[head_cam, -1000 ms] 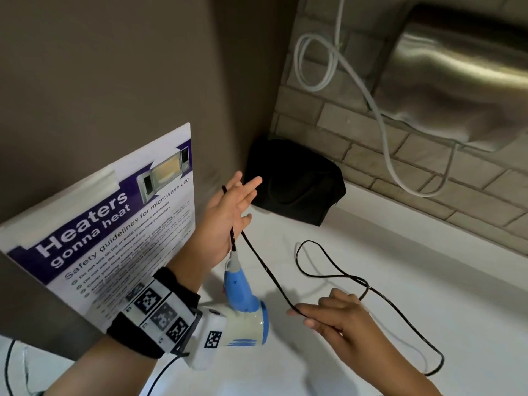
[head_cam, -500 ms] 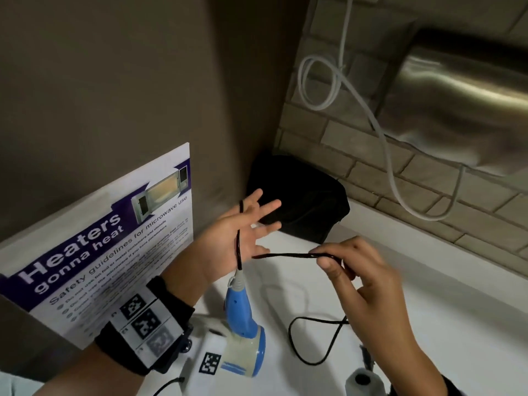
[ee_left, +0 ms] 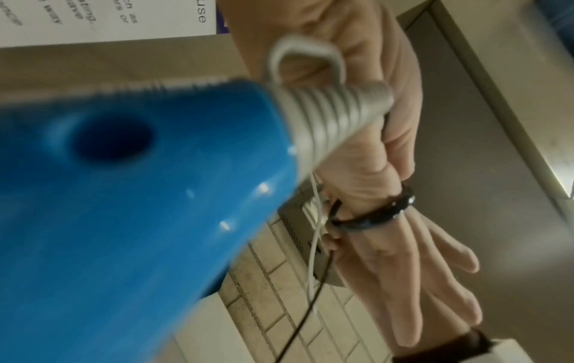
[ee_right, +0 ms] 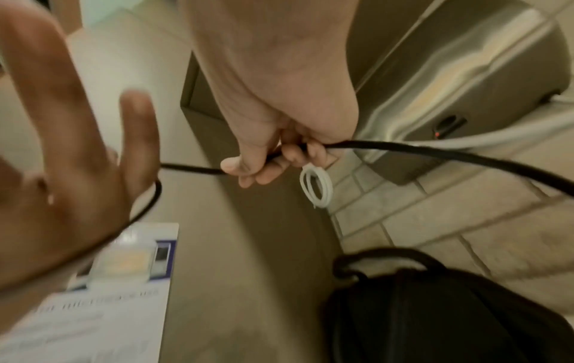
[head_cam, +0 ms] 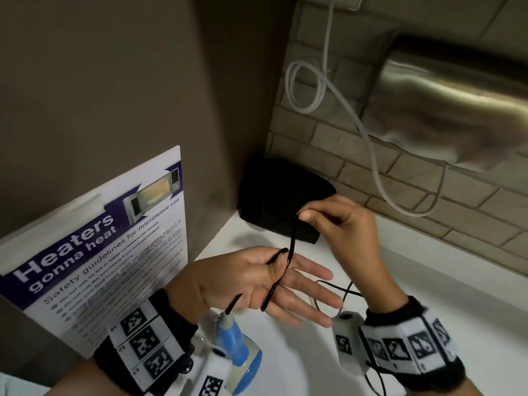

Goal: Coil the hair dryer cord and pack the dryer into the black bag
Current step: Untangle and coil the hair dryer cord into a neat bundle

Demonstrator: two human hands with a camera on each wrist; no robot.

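Note:
My left hand [head_cam: 257,281] is held flat, palm up, with its fingers straight. The black cord [head_cam: 291,247] is looped around that palm. Below the wrist hangs the blue and cream hair dryer [head_cam: 237,352], its grey strain relief pointing up at the palm; it fills the left wrist view [ee_left: 124,196]. My right hand [head_cam: 337,224] pinches the cord between thumb and fingers just above the left hand's fingers, in front of the black bag [head_cam: 274,195]. In the right wrist view the cord [ee_right: 434,152] trails off to the right. The bag [ee_right: 434,319] stands in the counter's corner.
A microwave safety poster [head_cam: 100,252] leans on the brown wall at the left. A steel hand dryer [head_cam: 457,110] with a white cable [head_cam: 328,87] hangs on the brick wall. Slack cord lies on the white counter [head_cam: 428,281] under my right wrist.
My right hand has lifted the cord from beside my left palm and carried it up over the fingers toward the bag. My left hand has turned flatter, palm up.

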